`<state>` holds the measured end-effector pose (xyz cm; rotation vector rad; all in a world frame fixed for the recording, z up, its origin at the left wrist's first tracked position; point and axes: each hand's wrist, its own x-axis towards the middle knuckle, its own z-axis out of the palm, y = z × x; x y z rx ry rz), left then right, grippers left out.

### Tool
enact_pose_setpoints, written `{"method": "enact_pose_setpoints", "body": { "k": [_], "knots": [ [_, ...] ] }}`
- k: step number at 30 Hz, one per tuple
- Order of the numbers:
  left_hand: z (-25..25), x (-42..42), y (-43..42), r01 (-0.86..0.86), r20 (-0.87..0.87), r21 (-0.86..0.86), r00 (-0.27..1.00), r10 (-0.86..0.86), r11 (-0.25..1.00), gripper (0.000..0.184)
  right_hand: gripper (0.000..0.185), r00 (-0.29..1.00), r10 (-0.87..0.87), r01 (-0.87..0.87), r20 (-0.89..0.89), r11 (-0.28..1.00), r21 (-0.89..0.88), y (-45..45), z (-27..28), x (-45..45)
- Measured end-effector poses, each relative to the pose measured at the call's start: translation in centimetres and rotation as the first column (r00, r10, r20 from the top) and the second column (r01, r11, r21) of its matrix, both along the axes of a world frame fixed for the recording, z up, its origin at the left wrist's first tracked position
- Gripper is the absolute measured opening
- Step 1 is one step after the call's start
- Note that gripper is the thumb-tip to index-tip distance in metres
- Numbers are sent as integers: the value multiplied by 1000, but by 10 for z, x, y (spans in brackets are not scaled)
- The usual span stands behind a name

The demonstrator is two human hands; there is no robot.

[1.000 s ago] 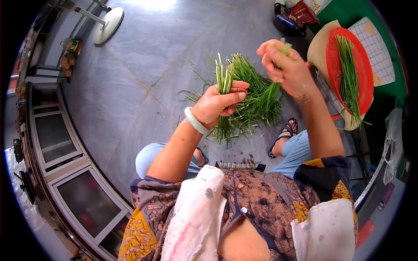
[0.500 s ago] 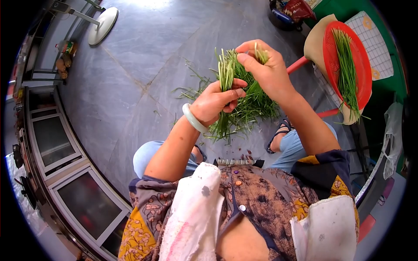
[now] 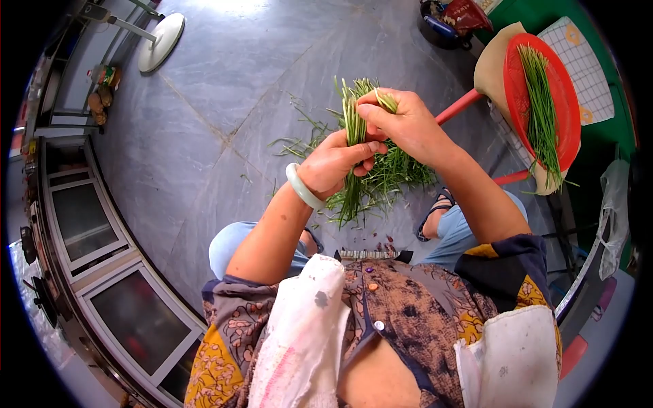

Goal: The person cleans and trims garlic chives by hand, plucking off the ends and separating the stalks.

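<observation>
My left hand (image 3: 336, 162), with a pale bangle (image 3: 304, 186) at its wrist, is wrapped round an upright bunch of garlic chives (image 3: 353, 121). Pale cut ends stick up above the fist and green leaves hang below. Close against it on the right, my right hand (image 3: 413, 129) is closed on a few chive stalks (image 3: 386, 101), whose light ends poke out over the fingers. Its fingertips are at the side of the bunch; whether they pinch a stalk there is unclear. Under both hands lies a loose heap of chives (image 3: 403, 167) on the floor.
At right, a red basket (image 3: 515, 88) holding a bundle of chives (image 3: 542, 109) stands on a red-legged seat (image 3: 461, 106). Glass-doored cabinets (image 3: 85, 217) line the left. A white round base (image 3: 162, 42) stands at upper left, a dark pot (image 3: 435, 30) at upper right.
My right hand has moved left and slightly down, closing up to the bunch with its stalks still in it. The left hand stays nearly in place.
</observation>
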<state>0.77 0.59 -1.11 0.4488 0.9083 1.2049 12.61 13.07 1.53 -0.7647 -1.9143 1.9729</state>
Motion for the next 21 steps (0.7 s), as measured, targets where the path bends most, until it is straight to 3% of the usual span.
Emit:
{"method": "enact_pose_setpoints", "body": {
  "k": [10,14,16,21],
  "knots": [
    [-15,3,2,81,-233,-21,969,-84,996,19,18,999,-45,44,-8,999,-29,-6,-10,-1],
    [-1,-1,0,-25,53,-41,998,27,999,19,15,999,-48,44,-10,971,-236,0,-1,0],
    [-1,-6,-2,-85,207,-44,974,92,995,20,16,997,-75,71,-6,969,-237,4,1,1],
    [2,-6,-2,-148,263,-33,953,151,988,15,17,993,-86,56,-77,944,-326,6,5,4]
  ]
}}
